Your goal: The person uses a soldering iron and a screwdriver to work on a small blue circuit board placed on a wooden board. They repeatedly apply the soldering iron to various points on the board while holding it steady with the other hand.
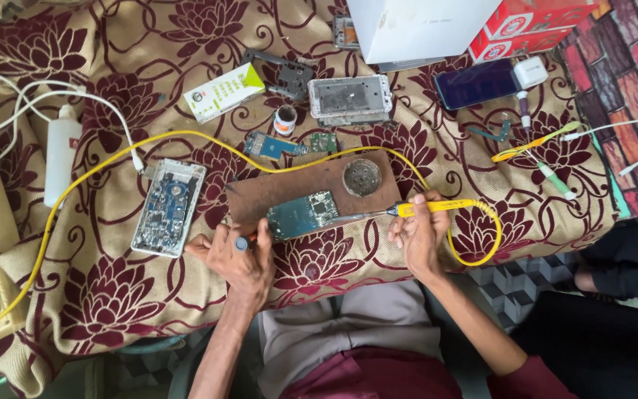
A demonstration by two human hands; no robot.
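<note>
Head view, right hand (419,236) gripping yellow soldering iron (437,207), tip on glossy circuit board (303,214) between both hands, left hand (234,255) clenched on small tool (243,241), flat rusty plate (311,188) beneath, bare patterned cloth (105,295) left of left hand.

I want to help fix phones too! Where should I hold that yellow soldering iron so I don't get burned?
Probably by the yellow handle, the way the right hand does now. The soldering iron lies nearly flat, its thin metal tip pointing left onto the green circuit board. Come from the right, the cord end, fingers wrapped behind the dark collar, well away from the metal.
</note>
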